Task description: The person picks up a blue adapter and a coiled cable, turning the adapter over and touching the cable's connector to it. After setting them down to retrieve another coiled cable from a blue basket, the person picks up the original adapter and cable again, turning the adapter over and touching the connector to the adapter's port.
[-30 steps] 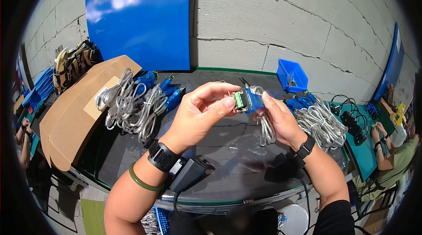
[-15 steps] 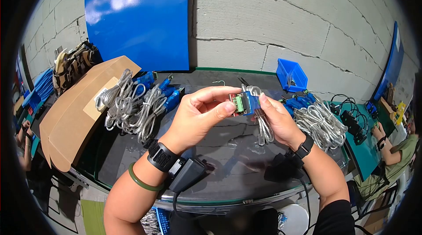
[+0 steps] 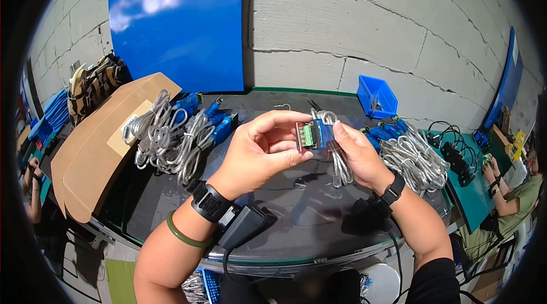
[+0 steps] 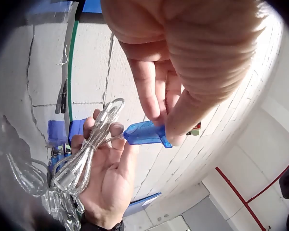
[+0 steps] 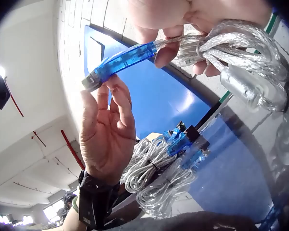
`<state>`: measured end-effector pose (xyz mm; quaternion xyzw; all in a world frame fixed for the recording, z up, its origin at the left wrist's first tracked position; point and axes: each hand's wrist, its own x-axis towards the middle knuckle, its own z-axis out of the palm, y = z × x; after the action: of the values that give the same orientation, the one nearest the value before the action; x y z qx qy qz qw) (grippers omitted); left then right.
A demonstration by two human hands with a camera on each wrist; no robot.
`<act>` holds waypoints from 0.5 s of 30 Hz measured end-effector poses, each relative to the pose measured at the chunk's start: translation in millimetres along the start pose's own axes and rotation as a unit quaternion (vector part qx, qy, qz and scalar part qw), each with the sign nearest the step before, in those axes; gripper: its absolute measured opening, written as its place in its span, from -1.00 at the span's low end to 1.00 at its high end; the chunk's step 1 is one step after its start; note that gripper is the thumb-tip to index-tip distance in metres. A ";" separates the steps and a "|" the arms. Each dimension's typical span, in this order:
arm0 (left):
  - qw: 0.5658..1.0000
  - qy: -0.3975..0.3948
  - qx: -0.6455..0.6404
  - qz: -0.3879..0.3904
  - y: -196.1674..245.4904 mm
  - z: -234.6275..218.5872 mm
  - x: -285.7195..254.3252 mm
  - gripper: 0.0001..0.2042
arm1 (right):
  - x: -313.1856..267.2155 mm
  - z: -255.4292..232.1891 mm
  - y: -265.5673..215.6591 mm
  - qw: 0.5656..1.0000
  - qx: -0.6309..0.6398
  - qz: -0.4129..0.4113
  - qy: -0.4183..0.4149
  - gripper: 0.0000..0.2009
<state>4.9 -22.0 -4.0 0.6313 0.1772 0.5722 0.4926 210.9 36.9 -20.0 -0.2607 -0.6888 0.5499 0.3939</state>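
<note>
Between both hands is a cable's translucent blue connector (image 5: 127,60), held above the table. A green terminal block (image 3: 308,135) on a small red-edged circuit board sits at its left end, facing up. My left hand (image 3: 245,147) pinches that end, thumb on the near side and fingers on the far side. My right hand (image 3: 367,159) grips the blue connector near the cable end, its thumb on top. The cable's tied silvery coil (image 4: 82,166) lies against the right palm and hangs below it in the head view.
Coiled silvery cables (image 3: 194,144) with blue connectors lie to the left beside a cardboard box (image 3: 91,150). More bundles (image 3: 416,156) lie to the right. A blue bin (image 3: 378,97) stands at the back right. Another person's arms (image 3: 496,184) are at the far right.
My left thumb has slid from the green terminal block to the board's near edge, uncovering the block. The connector has turned slightly so its green face shows more fully.
</note>
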 end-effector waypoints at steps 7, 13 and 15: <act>0.998 0.002 0.057 0.014 -0.4 0.9 -0.5 -0.56 | 1.2 1.9 3.1 1.000 0.015 -0.005 -0.003 -0.52; 0.997 -0.009 0.073 0.028 -1.9 -0.2 -0.6 -0.55 | 1.2 1.2 4.8 1.000 0.024 -0.003 -0.005 -0.53; 0.997 -0.010 0.070 0.026 -1.0 -0.4 -0.6 -0.55 | 1.3 0.7 5.5 1.000 0.026 -0.002 -0.005 -0.53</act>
<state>4.7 -21.9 -5.2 0.6743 0.1954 0.5644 0.4344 209.1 39.0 -25.1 -0.2461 -0.6765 0.5686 0.3981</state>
